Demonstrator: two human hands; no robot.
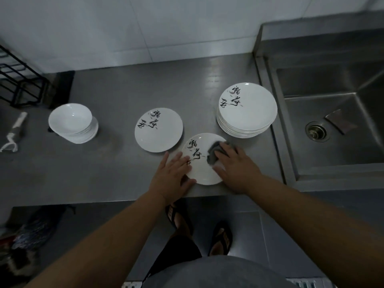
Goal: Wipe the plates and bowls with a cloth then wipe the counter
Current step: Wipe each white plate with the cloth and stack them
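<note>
A white plate with black brush lettering (pixel 202 169) lies at the front edge of the steel counter (pixel 104 173). My left hand (pixel 173 175) grips its left rim, thumb under the near edge. My right hand (pixel 236 169) presses a grey cloth (pixel 214 154) onto the plate's right side. A single matching plate (pixel 159 129) lies just behind and to the left. A stack of several plates (pixel 247 111) stands at the right, beside the sink. A stack of white bowls (pixel 72 123) sits on the left.
A steel sink (pixel 332 121) with a drain fills the right side, a grey scrap lying in its basin. A black wire rack (pixel 18 80) stands at the back left, with a small black-and-white item (pixel 14 132) in front of it. White tiled wall behind.
</note>
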